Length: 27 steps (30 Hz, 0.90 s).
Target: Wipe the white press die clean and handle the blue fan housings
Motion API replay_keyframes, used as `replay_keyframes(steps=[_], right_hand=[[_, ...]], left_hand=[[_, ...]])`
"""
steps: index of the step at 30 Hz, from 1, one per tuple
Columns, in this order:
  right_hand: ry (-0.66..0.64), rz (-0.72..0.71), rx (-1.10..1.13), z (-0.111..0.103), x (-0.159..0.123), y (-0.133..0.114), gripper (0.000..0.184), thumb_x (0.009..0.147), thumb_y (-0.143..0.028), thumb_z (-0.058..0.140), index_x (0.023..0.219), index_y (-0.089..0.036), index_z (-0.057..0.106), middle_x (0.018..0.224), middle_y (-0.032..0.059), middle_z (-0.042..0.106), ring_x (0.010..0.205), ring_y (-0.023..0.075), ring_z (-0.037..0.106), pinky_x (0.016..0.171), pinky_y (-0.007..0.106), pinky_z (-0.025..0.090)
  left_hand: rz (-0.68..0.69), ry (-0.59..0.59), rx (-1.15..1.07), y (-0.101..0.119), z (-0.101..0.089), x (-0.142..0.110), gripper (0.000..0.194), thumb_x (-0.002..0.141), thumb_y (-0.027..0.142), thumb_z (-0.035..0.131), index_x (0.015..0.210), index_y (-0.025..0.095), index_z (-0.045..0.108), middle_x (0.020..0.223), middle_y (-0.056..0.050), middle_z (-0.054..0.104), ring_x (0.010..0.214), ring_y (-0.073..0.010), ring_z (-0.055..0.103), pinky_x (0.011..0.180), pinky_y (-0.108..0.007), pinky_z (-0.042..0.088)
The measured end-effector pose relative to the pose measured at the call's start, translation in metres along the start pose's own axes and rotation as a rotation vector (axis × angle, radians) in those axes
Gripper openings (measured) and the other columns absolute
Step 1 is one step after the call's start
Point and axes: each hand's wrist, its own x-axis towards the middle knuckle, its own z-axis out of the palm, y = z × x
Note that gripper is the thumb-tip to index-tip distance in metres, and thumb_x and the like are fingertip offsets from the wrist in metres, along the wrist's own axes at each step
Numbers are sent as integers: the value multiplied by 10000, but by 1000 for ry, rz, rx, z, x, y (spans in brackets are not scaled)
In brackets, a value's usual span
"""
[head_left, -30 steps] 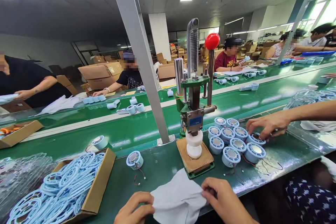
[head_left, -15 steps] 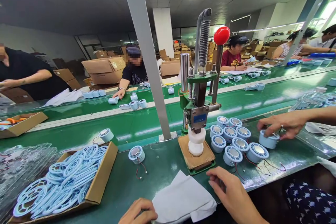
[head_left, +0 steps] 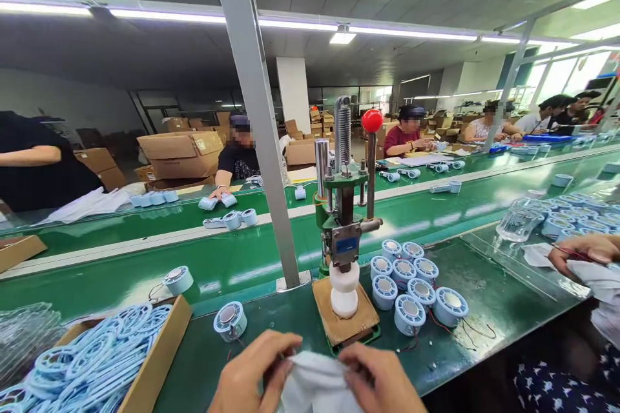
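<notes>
Head view: left hand point(head_left: 261, 371) and right hand point(head_left: 382, 377) pinch one white cloth point(head_left: 317, 384) before one press point(head_left: 343, 226); nine round blue units point(head_left: 409, 314) cluster right of it, one blue unit point(head_left: 230, 321) sits left on the bench point(head_left: 198, 361).

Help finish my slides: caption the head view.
Left hand and right hand hold a white cloth before a red-knobbed press, round blue parts clustered beside it.
</notes>
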Motion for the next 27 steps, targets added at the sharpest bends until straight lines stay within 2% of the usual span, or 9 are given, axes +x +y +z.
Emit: replay_keyframes(steps=[2, 4, 11, 13, 16, 18, 21, 24, 27], right_hand=[[119, 14, -182, -32, 12, 1, 265, 834, -208, 506, 983, -205, 725, 975, 50, 727, 926, 201, 661, 834, 253, 457], [195, 36, -337, -50, 27, 3, 260, 872, -193, 467, 965, -199, 710, 970, 53, 720, 937, 205, 649, 828, 271, 438], [350, 38, -548, -63, 91, 8, 276, 892, -113, 423, 947, -169, 687, 937, 79, 708, 925, 202, 628, 788, 269, 392], [410, 27, -583, -68, 106, 8, 284, 892, -108, 424, 1003, -158, 681, 940, 93, 697, 963, 220, 610, 842, 295, 383], [502, 9, -606, -75, 114, 13, 369, 866, -97, 462, 1190, -165, 624, 1130, 115, 646, 1130, 278, 532, 973, 371, 335], [538, 0, -600, -74, 110, 19, 402, 853, -85, 464, 1220, -168, 607, 1207, 126, 605, 1162, 293, 509, 990, 389, 333], [487, -46, -557, -60, 100, 29, 316, 830, -55, 448, 1003, -169, 687, 1021, 107, 663, 988, 258, 599, 864, 332, 415], [410, -123, -485, -42, 96, 36, 283, 767, -23, 470, 827, -180, 697, 881, 79, 690, 868, 224, 642, 760, 275, 446], [443, -161, -391, -30, 97, 43, 303, 764, -31, 424, 800, -170, 690, 841, 87, 695, 838, 218, 655, 744, 268, 464]], left_hand=[[-90, -117, 46, -13, 4, 20, 174, 824, 265, 591, 918, 253, 737, 848, -7, 745, 713, -157, 661, 670, -216, 519], [-165, -152, 68, -29, 14, 42, 198, 798, 206, 565, 909, 221, 729, 848, -17, 745, 717, -173, 649, 693, -259, 505], [-186, -65, 111, -70, 65, 99, 216, 776, 105, 493, 844, 129, 697, 838, -78, 728, 792, -199, 652, 753, -303, 477], [-189, -33, 140, -76, 76, 102, 247, 792, 90, 463, 901, 112, 684, 913, -105, 718, 865, -209, 650, 816, -325, 476], [-190, 11, 187, -79, 88, 92, 348, 799, 54, 423, 1066, 98, 642, 1146, -146, 655, 1096, -230, 592, 973, -367, 426], [-186, 25, 212, -77, 92, 81, 404, 822, 50, 387, 1160, 111, 601, 1258, -148, 595, 1197, -226, 535, 1037, -379, 384], [-163, -64, 223, -72, 101, 74, 325, 867, 129, 416, 1101, 155, 639, 1100, -97, 670, 1023, -200, 626, 908, -325, 466], [-96, -237, 248, -65, 113, 88, 139, 795, 207, 593, 875, 185, 704, 903, -56, 723, 853, -207, 667, 751, -279, 481], [-23, -363, 308, -62, 124, 111, 120, 801, 229, 608, 759, 182, 709, 882, -77, 751, 839, -223, 686, 728, -273, 462]])
